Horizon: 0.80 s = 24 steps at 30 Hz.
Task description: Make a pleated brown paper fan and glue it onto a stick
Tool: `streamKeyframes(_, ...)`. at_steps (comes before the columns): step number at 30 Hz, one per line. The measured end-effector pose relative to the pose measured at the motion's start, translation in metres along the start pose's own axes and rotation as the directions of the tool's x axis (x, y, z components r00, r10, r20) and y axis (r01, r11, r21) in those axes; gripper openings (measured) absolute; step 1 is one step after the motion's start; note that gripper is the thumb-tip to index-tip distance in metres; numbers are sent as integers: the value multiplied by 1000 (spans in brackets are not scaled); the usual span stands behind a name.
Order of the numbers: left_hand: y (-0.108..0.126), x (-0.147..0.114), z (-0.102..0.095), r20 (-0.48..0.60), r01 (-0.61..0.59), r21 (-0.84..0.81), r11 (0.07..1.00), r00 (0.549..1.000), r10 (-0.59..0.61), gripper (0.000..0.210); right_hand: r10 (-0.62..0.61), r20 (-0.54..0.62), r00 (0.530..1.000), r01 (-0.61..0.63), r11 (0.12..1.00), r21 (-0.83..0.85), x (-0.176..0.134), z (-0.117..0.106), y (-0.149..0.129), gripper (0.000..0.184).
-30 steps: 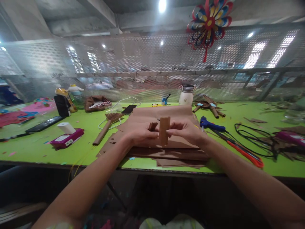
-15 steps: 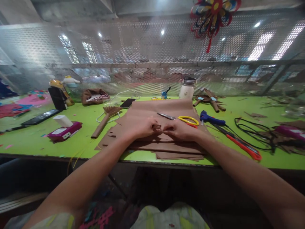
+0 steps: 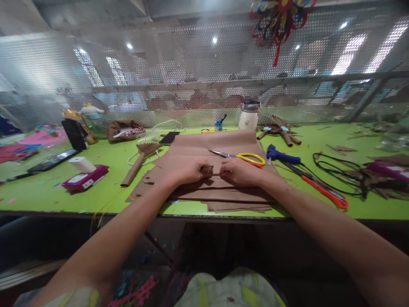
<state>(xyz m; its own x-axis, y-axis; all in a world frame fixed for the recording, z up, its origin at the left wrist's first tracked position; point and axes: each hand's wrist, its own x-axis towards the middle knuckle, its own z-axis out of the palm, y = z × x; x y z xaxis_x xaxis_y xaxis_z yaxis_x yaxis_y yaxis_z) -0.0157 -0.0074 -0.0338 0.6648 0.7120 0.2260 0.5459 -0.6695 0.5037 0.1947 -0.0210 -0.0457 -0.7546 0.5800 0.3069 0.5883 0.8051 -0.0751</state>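
My left hand (image 3: 194, 169) is closed around a small folded piece of brown paper (image 3: 208, 169), whose layered edges stick out past the fingertips. Just to the right, with a narrow gap between, my right hand (image 3: 239, 172) has its fingers curled into a pinch; whatever they may hold is hidden. Both hands are over a stack of brown paper sheets (image 3: 191, 147). Scissors with yellow handles (image 3: 251, 159) lie on the sheets just beyond my right hand, blades pointing left.
Right of the stack lie a blue glue gun (image 3: 283, 156), a red-handled cutter (image 3: 326, 191) and a black cable (image 3: 338, 175). To the left are a rolled paper piece with a pleated fan top (image 3: 136, 166) and a purple power strip (image 3: 84, 179). A white bottle (image 3: 248, 118) stands behind.
My hands have moved slightly apart; the right one has drawn back from the folded paper and its fingers curl more. The paper stays in my left hand. The view has shifted a little.
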Motion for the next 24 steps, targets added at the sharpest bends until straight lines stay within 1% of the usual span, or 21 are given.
streamKeyframes(5, 3, 5, 6, 19, -43, 128, 991, 999, 41, 14, 39, 14, 999, -38, 994, -100, 5, 4, -6, 20)
streamKeyframes(7, 4, 6, 8, 29, -91, 172, 981, 996, 87, 14, 42, -4, 999, -42, 991, -129, 7, 4, -10, 20)
streamKeyframes(10, 3, 5, 9, 48, -193, 240, 951, 981, 187, 12, 14, -32, 999, -18, 989, -144, 8, 4, -14, 22)
streamKeyframes(12, 0, 4, 9, 68, -235, 301, 924, 972, 225, 12, -1, -21, 1000, -2, 987, -160, 7, 4, -16, 21)
streamKeyframes(17, -3, -2, 7, 95, -226, 475, 851, 974, 205, 12, -27, 36, 999, 34, 973, -229, 2, 2, -15, 19)
streamKeyframes(21, 1, -5, 5, 144, -250, 552, 795, 968, 204, 12, -20, 65, 998, 36, 966, -256, -2, -1, -14, 18)
streamKeyframes(24, 4, -7, 3, 153, -254, 583, 772, 967, 203, 14, -17, 76, 997, 36, 966, -257, -4, -2, -15, 16)
